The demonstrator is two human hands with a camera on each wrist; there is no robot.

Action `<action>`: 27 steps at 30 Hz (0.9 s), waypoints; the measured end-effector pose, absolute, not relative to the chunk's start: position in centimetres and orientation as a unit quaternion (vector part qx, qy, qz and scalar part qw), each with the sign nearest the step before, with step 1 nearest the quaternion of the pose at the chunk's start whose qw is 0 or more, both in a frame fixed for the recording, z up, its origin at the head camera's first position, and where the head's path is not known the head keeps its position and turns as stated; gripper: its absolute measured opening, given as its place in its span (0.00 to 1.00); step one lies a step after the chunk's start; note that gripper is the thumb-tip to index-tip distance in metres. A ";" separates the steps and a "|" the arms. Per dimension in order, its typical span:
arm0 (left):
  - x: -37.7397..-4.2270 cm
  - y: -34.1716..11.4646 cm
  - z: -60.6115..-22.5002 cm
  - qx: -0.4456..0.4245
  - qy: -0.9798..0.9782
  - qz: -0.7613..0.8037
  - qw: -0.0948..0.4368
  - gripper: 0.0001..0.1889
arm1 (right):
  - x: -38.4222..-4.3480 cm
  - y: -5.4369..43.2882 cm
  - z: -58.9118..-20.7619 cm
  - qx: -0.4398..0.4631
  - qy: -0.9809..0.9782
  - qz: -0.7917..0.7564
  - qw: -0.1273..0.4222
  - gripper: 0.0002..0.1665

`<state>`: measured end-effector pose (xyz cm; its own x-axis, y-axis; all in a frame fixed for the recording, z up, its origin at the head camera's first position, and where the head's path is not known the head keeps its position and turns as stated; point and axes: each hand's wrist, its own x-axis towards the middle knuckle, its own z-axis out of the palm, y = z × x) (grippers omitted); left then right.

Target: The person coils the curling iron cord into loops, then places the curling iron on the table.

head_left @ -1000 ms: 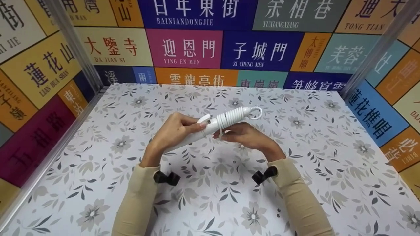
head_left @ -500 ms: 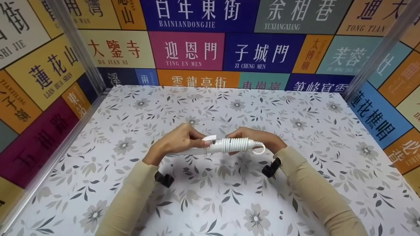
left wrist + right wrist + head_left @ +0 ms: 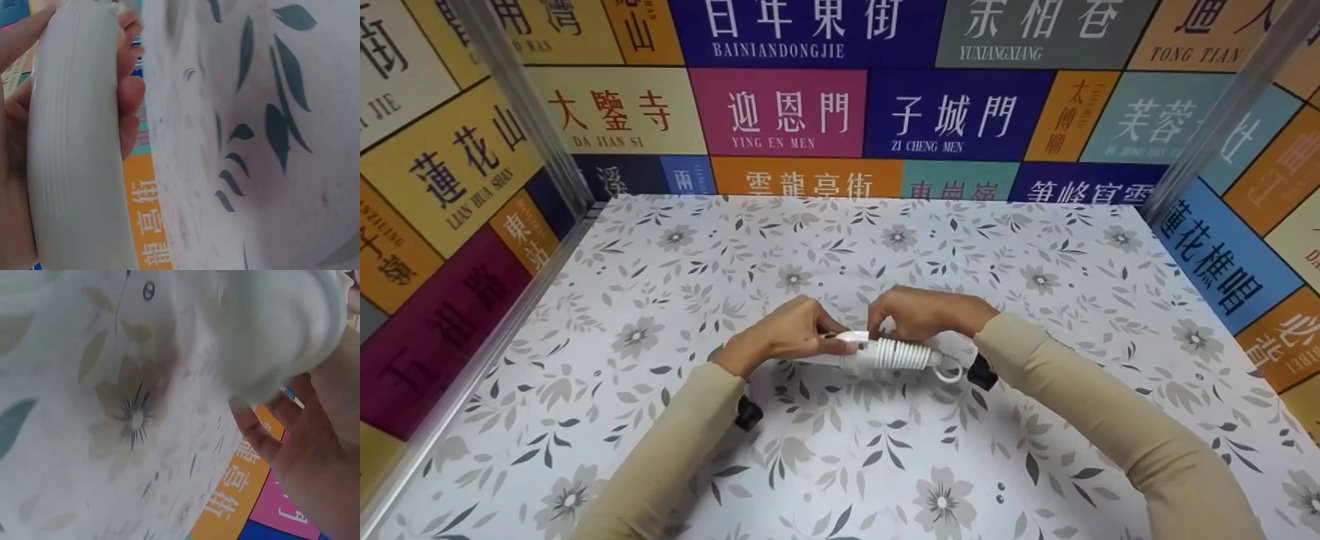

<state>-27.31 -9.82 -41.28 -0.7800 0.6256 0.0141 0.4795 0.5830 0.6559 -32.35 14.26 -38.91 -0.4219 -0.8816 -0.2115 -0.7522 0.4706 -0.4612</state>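
My left hand point(image 3: 791, 330) grips a white wand-shaped appliance point(image 3: 79, 135) with a ribbed handle, its thumb beside a raised white lever point(image 3: 853, 337). White cord point(image 3: 911, 355) is wound in several turns round the appliance's right part and ends in a loop point(image 3: 950, 373). Over these coils my right hand point(image 3: 922, 310) is bent downward, fingertips pinching the cord near the lever. The pinch itself is mostly hidden. In the right wrist view, the appliance's blurred white end point(image 3: 275, 332) lies beside my curled fingers point(image 3: 256, 430).
A table point(image 3: 780, 487) covered in a floral print lies below both hands. Panels with coloured street-name signs point(image 3: 780, 112) stand behind and at both sides, with clear corner posts point(image 3: 532, 112). Black wrist mounts sit at both cuffs.
The appliance has come lower and nearer, turning from a rightward rise to a slight downward tilt. My right hand has gone from below the coils, round behind, to above them.
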 end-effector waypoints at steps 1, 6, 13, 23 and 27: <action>-27.5 -9.7 -41.5 0.305 0.887 0.329 0.106 0.15 | -32.5 14.1 -38.9 -0.490 0.836 -0.136 0.206 0.17; -28.7 -9.2 -42.6 0.280 0.902 0.322 0.075 0.18 | -33.5 13.8 -39.0 -0.477 0.859 -0.089 0.165 0.21; -29.8 -9.1 -43.9 0.279 0.898 0.333 0.068 0.14 | -34.3 13.6 -39.8 -0.471 0.866 -0.061 0.156 0.22; -29.9 -8.3 -44.8 0.231 0.924 0.297 0.071 0.21 | -34.4 13.7 -41.3 -0.505 0.856 -0.077 0.078 0.18; -29.9 -8.0 -44.7 0.233 0.934 0.269 0.048 0.22 | -34.5 14.1 -41.7 -0.527 0.845 -0.089 0.037 0.19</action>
